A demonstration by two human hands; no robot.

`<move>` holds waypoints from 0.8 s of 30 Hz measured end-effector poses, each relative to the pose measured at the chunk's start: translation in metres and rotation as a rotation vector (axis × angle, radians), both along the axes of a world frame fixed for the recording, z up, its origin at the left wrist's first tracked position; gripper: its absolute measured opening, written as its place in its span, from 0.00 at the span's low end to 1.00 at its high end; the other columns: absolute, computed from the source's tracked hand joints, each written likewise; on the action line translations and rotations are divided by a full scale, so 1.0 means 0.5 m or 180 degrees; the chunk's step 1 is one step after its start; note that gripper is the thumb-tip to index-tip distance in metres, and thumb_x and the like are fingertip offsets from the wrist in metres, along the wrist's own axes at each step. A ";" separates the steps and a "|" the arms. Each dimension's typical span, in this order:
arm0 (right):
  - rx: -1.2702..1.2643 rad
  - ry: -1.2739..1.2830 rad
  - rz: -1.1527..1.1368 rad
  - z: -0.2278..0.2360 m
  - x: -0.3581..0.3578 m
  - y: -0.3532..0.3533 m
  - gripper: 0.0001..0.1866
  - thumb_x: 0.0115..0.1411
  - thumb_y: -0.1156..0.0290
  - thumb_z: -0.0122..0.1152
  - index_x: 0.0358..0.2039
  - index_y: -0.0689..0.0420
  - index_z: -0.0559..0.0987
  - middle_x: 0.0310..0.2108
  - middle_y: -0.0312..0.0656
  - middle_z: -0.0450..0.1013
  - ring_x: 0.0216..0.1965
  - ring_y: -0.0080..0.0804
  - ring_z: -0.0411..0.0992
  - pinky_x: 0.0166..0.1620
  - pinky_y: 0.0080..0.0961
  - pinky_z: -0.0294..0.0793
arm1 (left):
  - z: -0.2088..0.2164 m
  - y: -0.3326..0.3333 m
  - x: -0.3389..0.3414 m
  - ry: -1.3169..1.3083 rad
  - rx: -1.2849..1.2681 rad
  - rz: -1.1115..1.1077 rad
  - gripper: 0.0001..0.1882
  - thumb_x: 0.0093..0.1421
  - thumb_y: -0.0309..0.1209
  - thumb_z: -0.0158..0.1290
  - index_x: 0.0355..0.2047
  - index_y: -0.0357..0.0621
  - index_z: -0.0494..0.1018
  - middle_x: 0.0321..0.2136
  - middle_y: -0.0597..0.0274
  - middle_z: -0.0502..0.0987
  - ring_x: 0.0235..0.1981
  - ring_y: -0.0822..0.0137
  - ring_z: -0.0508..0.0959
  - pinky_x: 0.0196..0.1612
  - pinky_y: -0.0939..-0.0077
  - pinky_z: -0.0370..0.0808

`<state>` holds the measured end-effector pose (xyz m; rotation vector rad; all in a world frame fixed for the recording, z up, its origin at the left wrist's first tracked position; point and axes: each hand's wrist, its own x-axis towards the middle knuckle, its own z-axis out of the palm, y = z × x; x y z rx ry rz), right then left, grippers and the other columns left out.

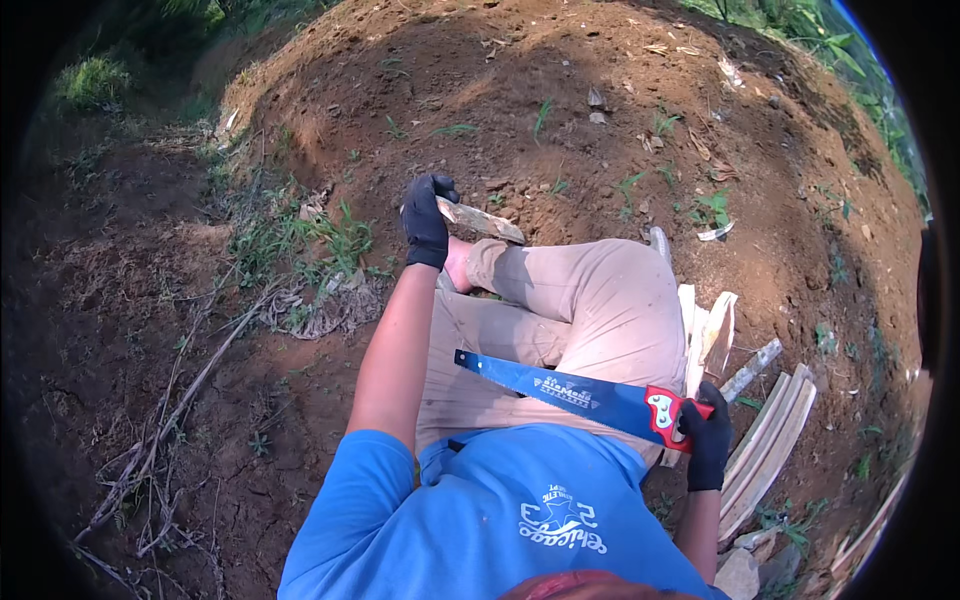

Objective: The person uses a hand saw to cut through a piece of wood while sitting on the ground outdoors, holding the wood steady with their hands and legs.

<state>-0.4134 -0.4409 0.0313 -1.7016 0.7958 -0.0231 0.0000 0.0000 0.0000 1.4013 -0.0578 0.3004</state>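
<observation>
My left hand, in a black glove, is closed round one end of a short piece of wood. The wood points to the right, above my bare foot. My right hand, gloved in black too, grips the red handle of a hand saw. The saw's blue blade stretches leftward across my lap, over my beige trousers, its toothed edge toward my body. Saw and wood are well apart. The glove hides part of the saw handle.
Split wood pieces and several long pale slats lie at my right side. Stones sit at the lower right. A brown soil mound rises ahead. Dry twigs and grass tufts are on the left.
</observation>
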 end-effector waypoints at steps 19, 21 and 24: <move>-0.3209 -0.0723 0.1057 0.272 0.115 0.067 0.32 0.56 0.72 0.74 0.62 0.59 0.76 0.48 0.45 0.79 0.50 0.43 0.77 0.55 0.41 0.75 | 0.066 -0.159 -0.100 -0.1199 0.2208 0.1327 0.11 0.65 0.32 0.48 0.25 0.45 0.71 0.23 0.51 0.73 0.30 0.47 0.77 0.34 0.54 0.70; -0.2582 -0.1058 0.0993 0.311 0.178 0.124 0.32 0.56 0.72 0.75 0.62 0.58 0.76 0.51 0.46 0.79 0.52 0.41 0.77 0.57 0.41 0.75 | 0.118 -0.168 -0.126 -0.1416 0.2126 0.1211 0.09 0.63 0.30 0.49 0.25 0.45 0.71 0.22 0.54 0.74 0.29 0.48 0.76 0.33 0.55 0.69; -0.2145 -0.1736 0.1648 0.303 0.250 0.220 0.31 0.56 0.69 0.77 0.61 0.58 0.77 0.50 0.47 0.79 0.52 0.43 0.78 0.54 0.40 0.77 | 0.234 -0.170 -0.169 -0.1800 0.2033 0.0797 0.05 0.61 0.28 0.52 0.29 0.43 0.75 0.24 0.55 0.76 0.30 0.49 0.77 0.36 0.56 0.72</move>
